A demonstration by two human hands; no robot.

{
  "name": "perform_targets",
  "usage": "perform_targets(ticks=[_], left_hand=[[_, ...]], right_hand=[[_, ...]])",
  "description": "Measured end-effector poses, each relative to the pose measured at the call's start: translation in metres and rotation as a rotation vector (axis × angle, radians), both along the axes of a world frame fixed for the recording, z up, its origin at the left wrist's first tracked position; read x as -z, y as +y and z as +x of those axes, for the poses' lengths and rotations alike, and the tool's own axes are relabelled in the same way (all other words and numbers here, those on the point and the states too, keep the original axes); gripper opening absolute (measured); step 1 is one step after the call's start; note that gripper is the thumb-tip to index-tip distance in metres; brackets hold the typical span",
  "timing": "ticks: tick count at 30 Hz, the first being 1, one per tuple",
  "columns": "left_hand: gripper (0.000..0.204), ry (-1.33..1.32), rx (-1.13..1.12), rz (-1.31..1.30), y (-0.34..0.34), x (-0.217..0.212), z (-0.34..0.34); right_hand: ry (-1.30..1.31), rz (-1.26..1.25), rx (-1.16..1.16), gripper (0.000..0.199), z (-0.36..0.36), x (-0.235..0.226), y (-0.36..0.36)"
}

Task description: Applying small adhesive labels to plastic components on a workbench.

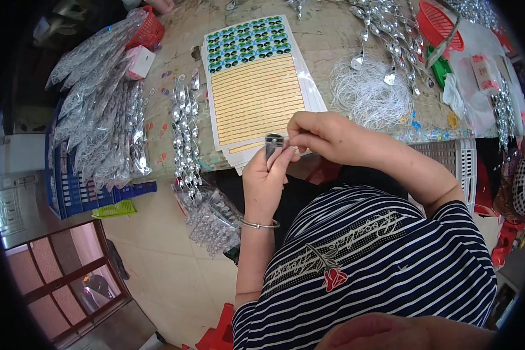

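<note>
My left hand (265,181) holds a small shiny silver spoon-shaped piece (272,143) upright by its lower end. My right hand (321,135) pinches at the top of that piece with thumb and forefinger. Both hands hover just in front of the table's near edge, over a stack of sticker sheets (256,87) with gold strips and blue-green oval stickers. A thin silver bangle (260,224) circles my left wrist.
A row of silver spoon pieces (184,134) lies left of the sheets. Bundles of bagged silver pieces (102,122) fill a blue crate (70,192). A coil of white string (370,93), more silver pieces (391,35), red baskets (439,26) and a white crate (458,163) are to the right.
</note>
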State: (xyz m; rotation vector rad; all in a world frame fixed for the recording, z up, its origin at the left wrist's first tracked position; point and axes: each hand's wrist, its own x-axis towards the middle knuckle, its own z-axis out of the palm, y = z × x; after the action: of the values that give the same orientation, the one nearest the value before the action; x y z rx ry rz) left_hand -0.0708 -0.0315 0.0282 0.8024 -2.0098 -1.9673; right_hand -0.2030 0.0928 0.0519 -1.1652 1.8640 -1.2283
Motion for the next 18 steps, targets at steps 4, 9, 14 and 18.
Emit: perform_targets(ticks=[4,9,14,18], left_hand=[[0.014,-0.005,0.051,0.001,-0.01,0.002,0.009],[0.014,-0.079,0.071,-0.053,-0.013,0.007,0.025],[0.012,0.115,-0.032,-0.17,0.001,0.012,0.019],[0.01,-0.025,0.086,-0.125,0.011,0.0,0.008]], right_hand=[[-0.005,0.028,0.088,0.009,-0.005,0.001,0.016],[0.016,-0.04,0.123,0.01,-0.013,0.003,0.033],[0.065,0.074,0.114,0.014,-0.01,0.016,0.044],[0.349,-0.093,0.142,0.034,0.01,0.024,0.038]])
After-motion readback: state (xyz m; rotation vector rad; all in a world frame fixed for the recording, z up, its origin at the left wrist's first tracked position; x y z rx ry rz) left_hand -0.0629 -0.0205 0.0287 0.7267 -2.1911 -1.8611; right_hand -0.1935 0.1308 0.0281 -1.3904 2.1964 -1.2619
